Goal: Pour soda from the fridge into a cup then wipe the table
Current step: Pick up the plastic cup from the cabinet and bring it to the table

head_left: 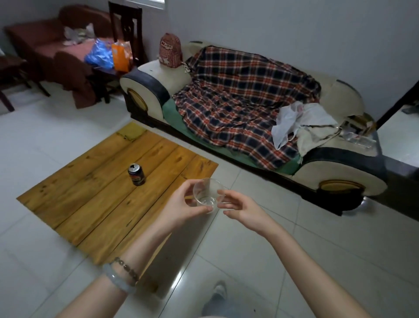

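cup (207, 193) in air | L hand (179, 204) fingers (187, 187) curled round left side | R hand (242, 206) fingers pinch right side

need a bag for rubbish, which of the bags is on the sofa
The white plastic bag, crumpled at the right end of the sofa; the blue bag and the orange bag sit on the dark table further back.

Lit by soft, rather dim daylight, brightest at the window (156, 1) on the top edge. Shows a pale sheen on the glossy floor tiles (238, 267) and a weak, wide shadow just beside the wooden counter (90, 181). Bends straight lines strongly toward the edges, as along the sofa (340, 181). Looks slightly soft overall, more smeared in the far left corner.
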The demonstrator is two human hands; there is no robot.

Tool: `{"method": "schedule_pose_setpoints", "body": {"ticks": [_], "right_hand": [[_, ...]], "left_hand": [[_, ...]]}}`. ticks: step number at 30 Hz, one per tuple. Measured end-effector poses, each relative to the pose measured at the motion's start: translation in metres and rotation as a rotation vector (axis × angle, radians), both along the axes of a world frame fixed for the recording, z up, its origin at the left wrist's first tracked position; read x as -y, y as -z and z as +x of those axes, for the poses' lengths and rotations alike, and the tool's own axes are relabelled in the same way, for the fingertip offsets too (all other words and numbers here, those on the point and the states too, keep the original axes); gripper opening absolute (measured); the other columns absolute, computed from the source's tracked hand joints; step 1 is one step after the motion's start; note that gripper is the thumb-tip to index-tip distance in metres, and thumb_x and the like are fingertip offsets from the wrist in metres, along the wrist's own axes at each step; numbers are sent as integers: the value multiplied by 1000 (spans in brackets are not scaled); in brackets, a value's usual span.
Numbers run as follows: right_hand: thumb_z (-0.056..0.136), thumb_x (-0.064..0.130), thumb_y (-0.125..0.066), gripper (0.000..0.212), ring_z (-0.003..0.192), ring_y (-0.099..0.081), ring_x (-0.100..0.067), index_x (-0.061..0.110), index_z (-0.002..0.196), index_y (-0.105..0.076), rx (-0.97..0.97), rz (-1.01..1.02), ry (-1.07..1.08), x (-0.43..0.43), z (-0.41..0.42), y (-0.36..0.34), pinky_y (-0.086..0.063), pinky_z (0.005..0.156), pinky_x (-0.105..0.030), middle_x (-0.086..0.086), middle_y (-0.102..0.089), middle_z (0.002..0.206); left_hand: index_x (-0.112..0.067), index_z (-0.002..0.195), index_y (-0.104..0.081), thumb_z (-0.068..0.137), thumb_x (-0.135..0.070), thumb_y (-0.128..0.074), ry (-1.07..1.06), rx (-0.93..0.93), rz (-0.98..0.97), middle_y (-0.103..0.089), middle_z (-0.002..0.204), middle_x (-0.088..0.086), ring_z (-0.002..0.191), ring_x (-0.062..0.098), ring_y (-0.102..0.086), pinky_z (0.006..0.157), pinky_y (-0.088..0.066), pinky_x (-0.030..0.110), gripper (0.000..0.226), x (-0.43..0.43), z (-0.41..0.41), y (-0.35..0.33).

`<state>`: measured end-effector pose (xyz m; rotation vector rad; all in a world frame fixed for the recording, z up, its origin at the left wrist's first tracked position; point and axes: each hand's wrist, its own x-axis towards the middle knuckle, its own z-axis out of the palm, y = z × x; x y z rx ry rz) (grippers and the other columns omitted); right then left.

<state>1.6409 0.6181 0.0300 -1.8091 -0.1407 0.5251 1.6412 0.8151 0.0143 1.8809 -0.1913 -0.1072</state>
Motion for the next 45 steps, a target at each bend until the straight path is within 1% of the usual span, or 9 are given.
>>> {"method": "schedule_pose_setpoints", "body": {"ticks": [4, 9, 14, 21, 25, 29, 35, 42, 45], "right_hand": [[84, -15, -49, 50, 102, -61, -5, 22, 118, -52, -30, 44, -66, 27, 68, 1, -49, 80, -16, 6, -63, 109], [84, -11, -50, 45, 109, -61, -14, 18, 118, -56, -85, 120, -118, 33, 132, 11, -49, 93, -25, -4, -64, 117], [80, -17, -41, 51, 113, -60, -22, 13, 117, -58, -215, 199, -120, 23, 193, 27, -47, 99, -33, -11, -63, 121], [86, -14, -42, 41, 111, -61, -24, 10, 114, -59, -301, 192, -209, -16, 296, 48, -50, 93, -30, -11, -64, 117], [89, -11, -43, 35, 99, -65, -18, 11, 107, -62, -338, 187, -210, -49, 360, 54, -54, 81, -21, -8, -68, 105], [92, -8, -41, 32, 96, -65, -16, 4, 114, -60, -391, 167, -244, -85, 415, 59, -54, 83, -22, -8, -67, 103], [93, -6, -40, 32, 110, -60, -21, 3, 119, -57, -441, 99, -327, -135, 465, 85, -50, 95, -29, -13, -63, 116], [96, -1, -39, 26, 107, -59, -17, 6, 111, -59, -482, 17, -408, -189, 496, 146, -51, 90, -26, -8, -63, 111], [96, 0, -41, 25, 97, -58, -3, 5, 114, -58, -439, -53, -457, -205, 508, 182, -49, 77, -12, 0, -61, 109]], "left_hand": [[-27, 118, -52, 66, -22, -84, -111, -4, -14, -56, 116, -17, 107, -4, -53, 84, -48, 13, 61, 28, 46, -4], [-34, 115, -51, 66, -26, -84, -197, -18, 4, -55, 116, -20, 107, -3, -53, 86, -48, 19, 60, 38, 90, -2], [-32, 117, -51, 66, -25, -84, -280, -25, 28, -55, 116, -21, 107, -7, -51, 83, -47, 14, 61, 31, 135, 6], [-24, 118, -52, 64, -21, -85, -417, -49, -21, -57, 116, -16, 109, -3, -53, 80, -45, 7, 64, 3, 213, 36], [-23, 118, -52, 63, -18, -86, -509, -60, -45, -57, 117, -13, 109, 0, -53, 80, -45, 6, 65, -17, 264, 48], [-28, 117, -51, 62, -21, -86, -596, -101, -31, -56, 116, -19, 109, -4, -52, 79, -43, 4, 66, -39, 303, 57], [-28, 114, -49, 62, -12, -86, -744, -178, -59, -55, 113, -19, 104, -15, -50, 79, -41, 3, 67, -64, 340, 82], [-31, 118, -49, 59, -26, -87, -883, -311, -27, -57, 116, -18, 107, -8, -53, 88, -45, 11, 71, -100, 363, 147], [-35, 118, -47, 62, -33, -84, -927, -351, -2, -56, 116, -20, 107, -7, -53, 89, -45, 14, 67, -109, 374, 185]]}}
